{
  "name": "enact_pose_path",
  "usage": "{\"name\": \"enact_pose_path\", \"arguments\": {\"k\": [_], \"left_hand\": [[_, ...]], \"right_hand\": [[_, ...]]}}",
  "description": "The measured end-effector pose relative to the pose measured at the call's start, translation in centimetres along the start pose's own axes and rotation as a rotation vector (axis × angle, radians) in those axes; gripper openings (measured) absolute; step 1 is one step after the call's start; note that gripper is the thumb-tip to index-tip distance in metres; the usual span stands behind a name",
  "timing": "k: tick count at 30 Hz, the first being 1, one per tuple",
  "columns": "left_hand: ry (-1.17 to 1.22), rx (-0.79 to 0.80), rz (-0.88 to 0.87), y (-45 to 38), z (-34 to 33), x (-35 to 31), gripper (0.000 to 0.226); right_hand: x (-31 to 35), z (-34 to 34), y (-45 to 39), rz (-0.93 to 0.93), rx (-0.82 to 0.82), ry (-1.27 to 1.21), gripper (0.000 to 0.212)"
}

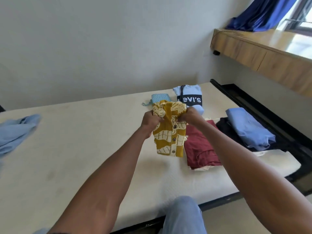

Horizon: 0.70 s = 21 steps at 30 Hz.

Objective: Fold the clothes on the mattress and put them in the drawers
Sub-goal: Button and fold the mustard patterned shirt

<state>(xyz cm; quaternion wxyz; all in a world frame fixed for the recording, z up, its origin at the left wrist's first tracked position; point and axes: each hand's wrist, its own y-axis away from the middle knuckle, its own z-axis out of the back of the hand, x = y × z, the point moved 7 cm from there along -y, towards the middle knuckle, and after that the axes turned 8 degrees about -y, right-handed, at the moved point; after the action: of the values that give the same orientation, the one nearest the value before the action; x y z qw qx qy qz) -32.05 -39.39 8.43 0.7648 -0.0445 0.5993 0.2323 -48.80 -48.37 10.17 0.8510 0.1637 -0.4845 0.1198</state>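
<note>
Surface: white mattress (84, 157), black frame; grey wall behind.
Room: wood ledge (270, 53), blue curtain (263, 12) at 2 o'clock.
Task thing: yellow shirt (168, 132), held above mattress centre.
Hands: left hand (150, 120), right hand (190, 116) closed on shirt shoulders.
Around: maroon fold (200, 147), blue fold (249, 127) at 3 o'clock; Levi's hoodie (189, 97) at 12; loose blue garment (15, 132) at 9.

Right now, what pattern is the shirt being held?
Mustard yellow with cream leaf-like print, dark buttons; head view.

A buttoned shirt (170, 130) hangs above the mattress (84, 149) at its middle. Just right lies a folded tee (200, 147), farther right a folded shirt (249, 129). A hoodie (189, 97) lies behind; a loose garment (15, 132) lies far left.
</note>
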Motion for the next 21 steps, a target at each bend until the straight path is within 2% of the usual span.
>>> {"name": "enact_pose_path", "arguments": {"k": [5,9,11,13,14,15,16,18,19,20,21], "left_hand": [[-0.085,-0.203,-0.274,-3.5,-0.6,-2.7,0.022],[-0.327,-0.246,-0.395,-3.7,-2.8,2.8,0.013],[-0.534,-0.061,-0.336,-3.8,-5.3,8.8,0.022],[-0.81,0.295,-0.222,-2.4,-8.2,15.5,0.028],[-0.91,0.446,-0.186,-1.2,-9.2,18.2,0.029],[-0.956,0.497,-0.175,-0.1,-9.6,20.0,0.031],[-0.956,0.46,-0.194,0.4,-9.4,20.6,0.03],[-0.926,0.267,-0.299,1.1,-8.7,19.5,0.031],[-0.904,0.22,-0.321,1.2,-8.5,18.9,0.035],[-0.888,0.238,-0.311,1.5,-8.6,18.5,0.04],[-0.892,0.308,-0.272,1.8,-8.9,18.4,0.041]], "right_hand": [[0.0,2.6,-4.3,0.141,-0.126,-0.134,0.015],[-5.1,0.5,-5.0,0.205,-0.092,0.043,0.002],[-10.4,-2.6,-4.8,0.166,0.073,0.332,0.009],[-16.1,-5.9,-2.7,0.072,0.388,0.742,0.021],[-18.0,-6.6,-1.5,0.003,0.476,0.849,0.025],[-18.9,-6.9,-0.6,-0.036,0.48,0.866,0.025],[-18.4,-6.8,-0.3,-0.024,0.416,0.847,0.022],[-16.6,-6.6,-0.3,0.108,0.179,0.756,0.018],[-16.0,-7.0,-0.2,0.169,0.134,0.728,0.02],[-15.8,-7.9,0.3,0.194,0.171,0.731,0.028],[-16.1,-9.2,0.9,0.154,0.284,0.753,0.036]]}}
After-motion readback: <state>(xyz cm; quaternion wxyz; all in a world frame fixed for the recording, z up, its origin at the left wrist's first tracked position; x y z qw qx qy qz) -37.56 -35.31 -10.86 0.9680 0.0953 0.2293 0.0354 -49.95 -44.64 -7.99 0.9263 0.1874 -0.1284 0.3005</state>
